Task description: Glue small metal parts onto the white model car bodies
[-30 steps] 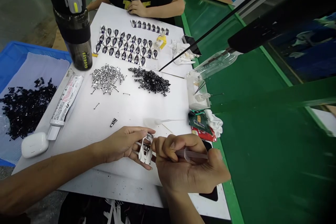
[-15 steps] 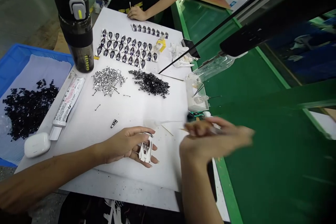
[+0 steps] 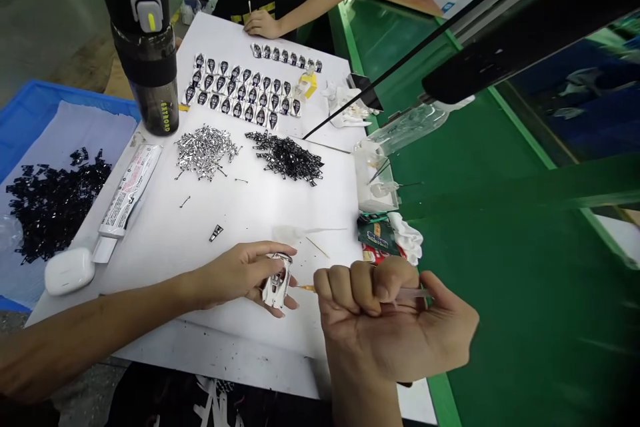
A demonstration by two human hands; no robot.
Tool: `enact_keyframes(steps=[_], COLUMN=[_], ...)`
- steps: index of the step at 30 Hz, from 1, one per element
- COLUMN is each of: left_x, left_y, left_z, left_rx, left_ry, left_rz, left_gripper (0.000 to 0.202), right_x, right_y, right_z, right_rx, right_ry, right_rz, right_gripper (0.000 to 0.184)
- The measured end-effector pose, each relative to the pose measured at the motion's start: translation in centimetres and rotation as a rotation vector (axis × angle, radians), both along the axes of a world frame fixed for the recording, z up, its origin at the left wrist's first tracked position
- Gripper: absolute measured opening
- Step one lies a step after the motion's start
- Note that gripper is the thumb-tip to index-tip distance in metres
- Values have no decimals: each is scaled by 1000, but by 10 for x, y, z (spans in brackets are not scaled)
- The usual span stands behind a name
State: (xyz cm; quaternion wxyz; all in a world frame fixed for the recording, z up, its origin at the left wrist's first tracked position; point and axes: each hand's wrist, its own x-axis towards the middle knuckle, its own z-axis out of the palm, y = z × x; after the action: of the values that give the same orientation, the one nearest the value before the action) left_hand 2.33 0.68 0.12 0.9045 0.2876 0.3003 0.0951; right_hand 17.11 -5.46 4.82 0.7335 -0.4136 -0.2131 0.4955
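Note:
My left hand (image 3: 250,273) is closed around a small white toy car body (image 3: 277,283), held between thumb and fingers above the white board. My right hand (image 3: 395,320) is turned palm up, fingers curled around a thin translucent tube (image 3: 415,293). A narrow amber tip (image 3: 306,287) sticks out on the fist's left side, pointing at the car and close to it; whether they touch I cannot tell. Beyond the hands lie a clear plastic dropper (image 3: 295,233) and a thin wooden stick (image 3: 317,247). One loose black-and-silver part (image 3: 216,233) rests left of them.
Piles of silver parts (image 3: 205,150) and black parts (image 3: 290,159) lie mid-board, with rows of finished-looking car bodies (image 3: 240,93) behind. A bottle (image 3: 150,67), white tube (image 3: 127,190), earbud case (image 3: 70,271) and blue bin (image 3: 30,107) line the left. A co-worker's hand (image 3: 263,24) rests far back.
My right hand has moved down and left, bringing the amber tip close to the car. My left hand keeps hold of the car, which has tilted slightly.

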Motion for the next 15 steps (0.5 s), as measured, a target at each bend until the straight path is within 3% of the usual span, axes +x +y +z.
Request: enact_keyframes(steps=[15], left_x=[1], left_y=[1], left_z=[3], left_rx=[-11], left_ry=[-1], left_rz=[33], left_gripper=[40], right_x=[-5], right_y=[-6], right_z=[-8], right_rx=[-73], right_ry=[29], right_rz=[66], right_gripper=[47])
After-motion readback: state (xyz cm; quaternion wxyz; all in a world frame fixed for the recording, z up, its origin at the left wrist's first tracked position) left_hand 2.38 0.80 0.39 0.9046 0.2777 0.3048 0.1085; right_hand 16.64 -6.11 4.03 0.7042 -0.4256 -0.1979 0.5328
